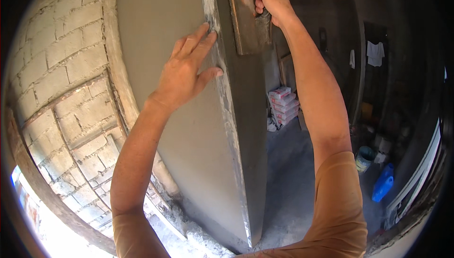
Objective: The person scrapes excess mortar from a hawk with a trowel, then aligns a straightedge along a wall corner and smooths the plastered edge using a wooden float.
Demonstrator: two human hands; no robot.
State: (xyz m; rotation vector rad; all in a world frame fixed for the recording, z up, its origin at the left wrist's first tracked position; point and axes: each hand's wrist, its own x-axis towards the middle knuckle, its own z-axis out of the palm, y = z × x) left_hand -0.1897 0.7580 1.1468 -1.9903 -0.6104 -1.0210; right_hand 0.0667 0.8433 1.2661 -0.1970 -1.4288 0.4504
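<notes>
A wall end with smooth grey plaster stands in front of me. A long, narrow, plaster-smeared straightedge strip runs down its corner. My left hand is open, fingers stretched out, with the fingertips and thumb touching the strip near its upper part. Higher up and to the right, my right hand is closed around the handle of a rectangular plastering trowel. The trowel's plate is stained and worn and lies over the darker side face of the wall; whether it presses on the plaster I cannot tell.
At left is a bare block wall with wooden strips. Within the dim room on the right are stacked packages, a bucket, a blue jug and a hanging white cloth. Rubble lies at the wall's foot.
</notes>
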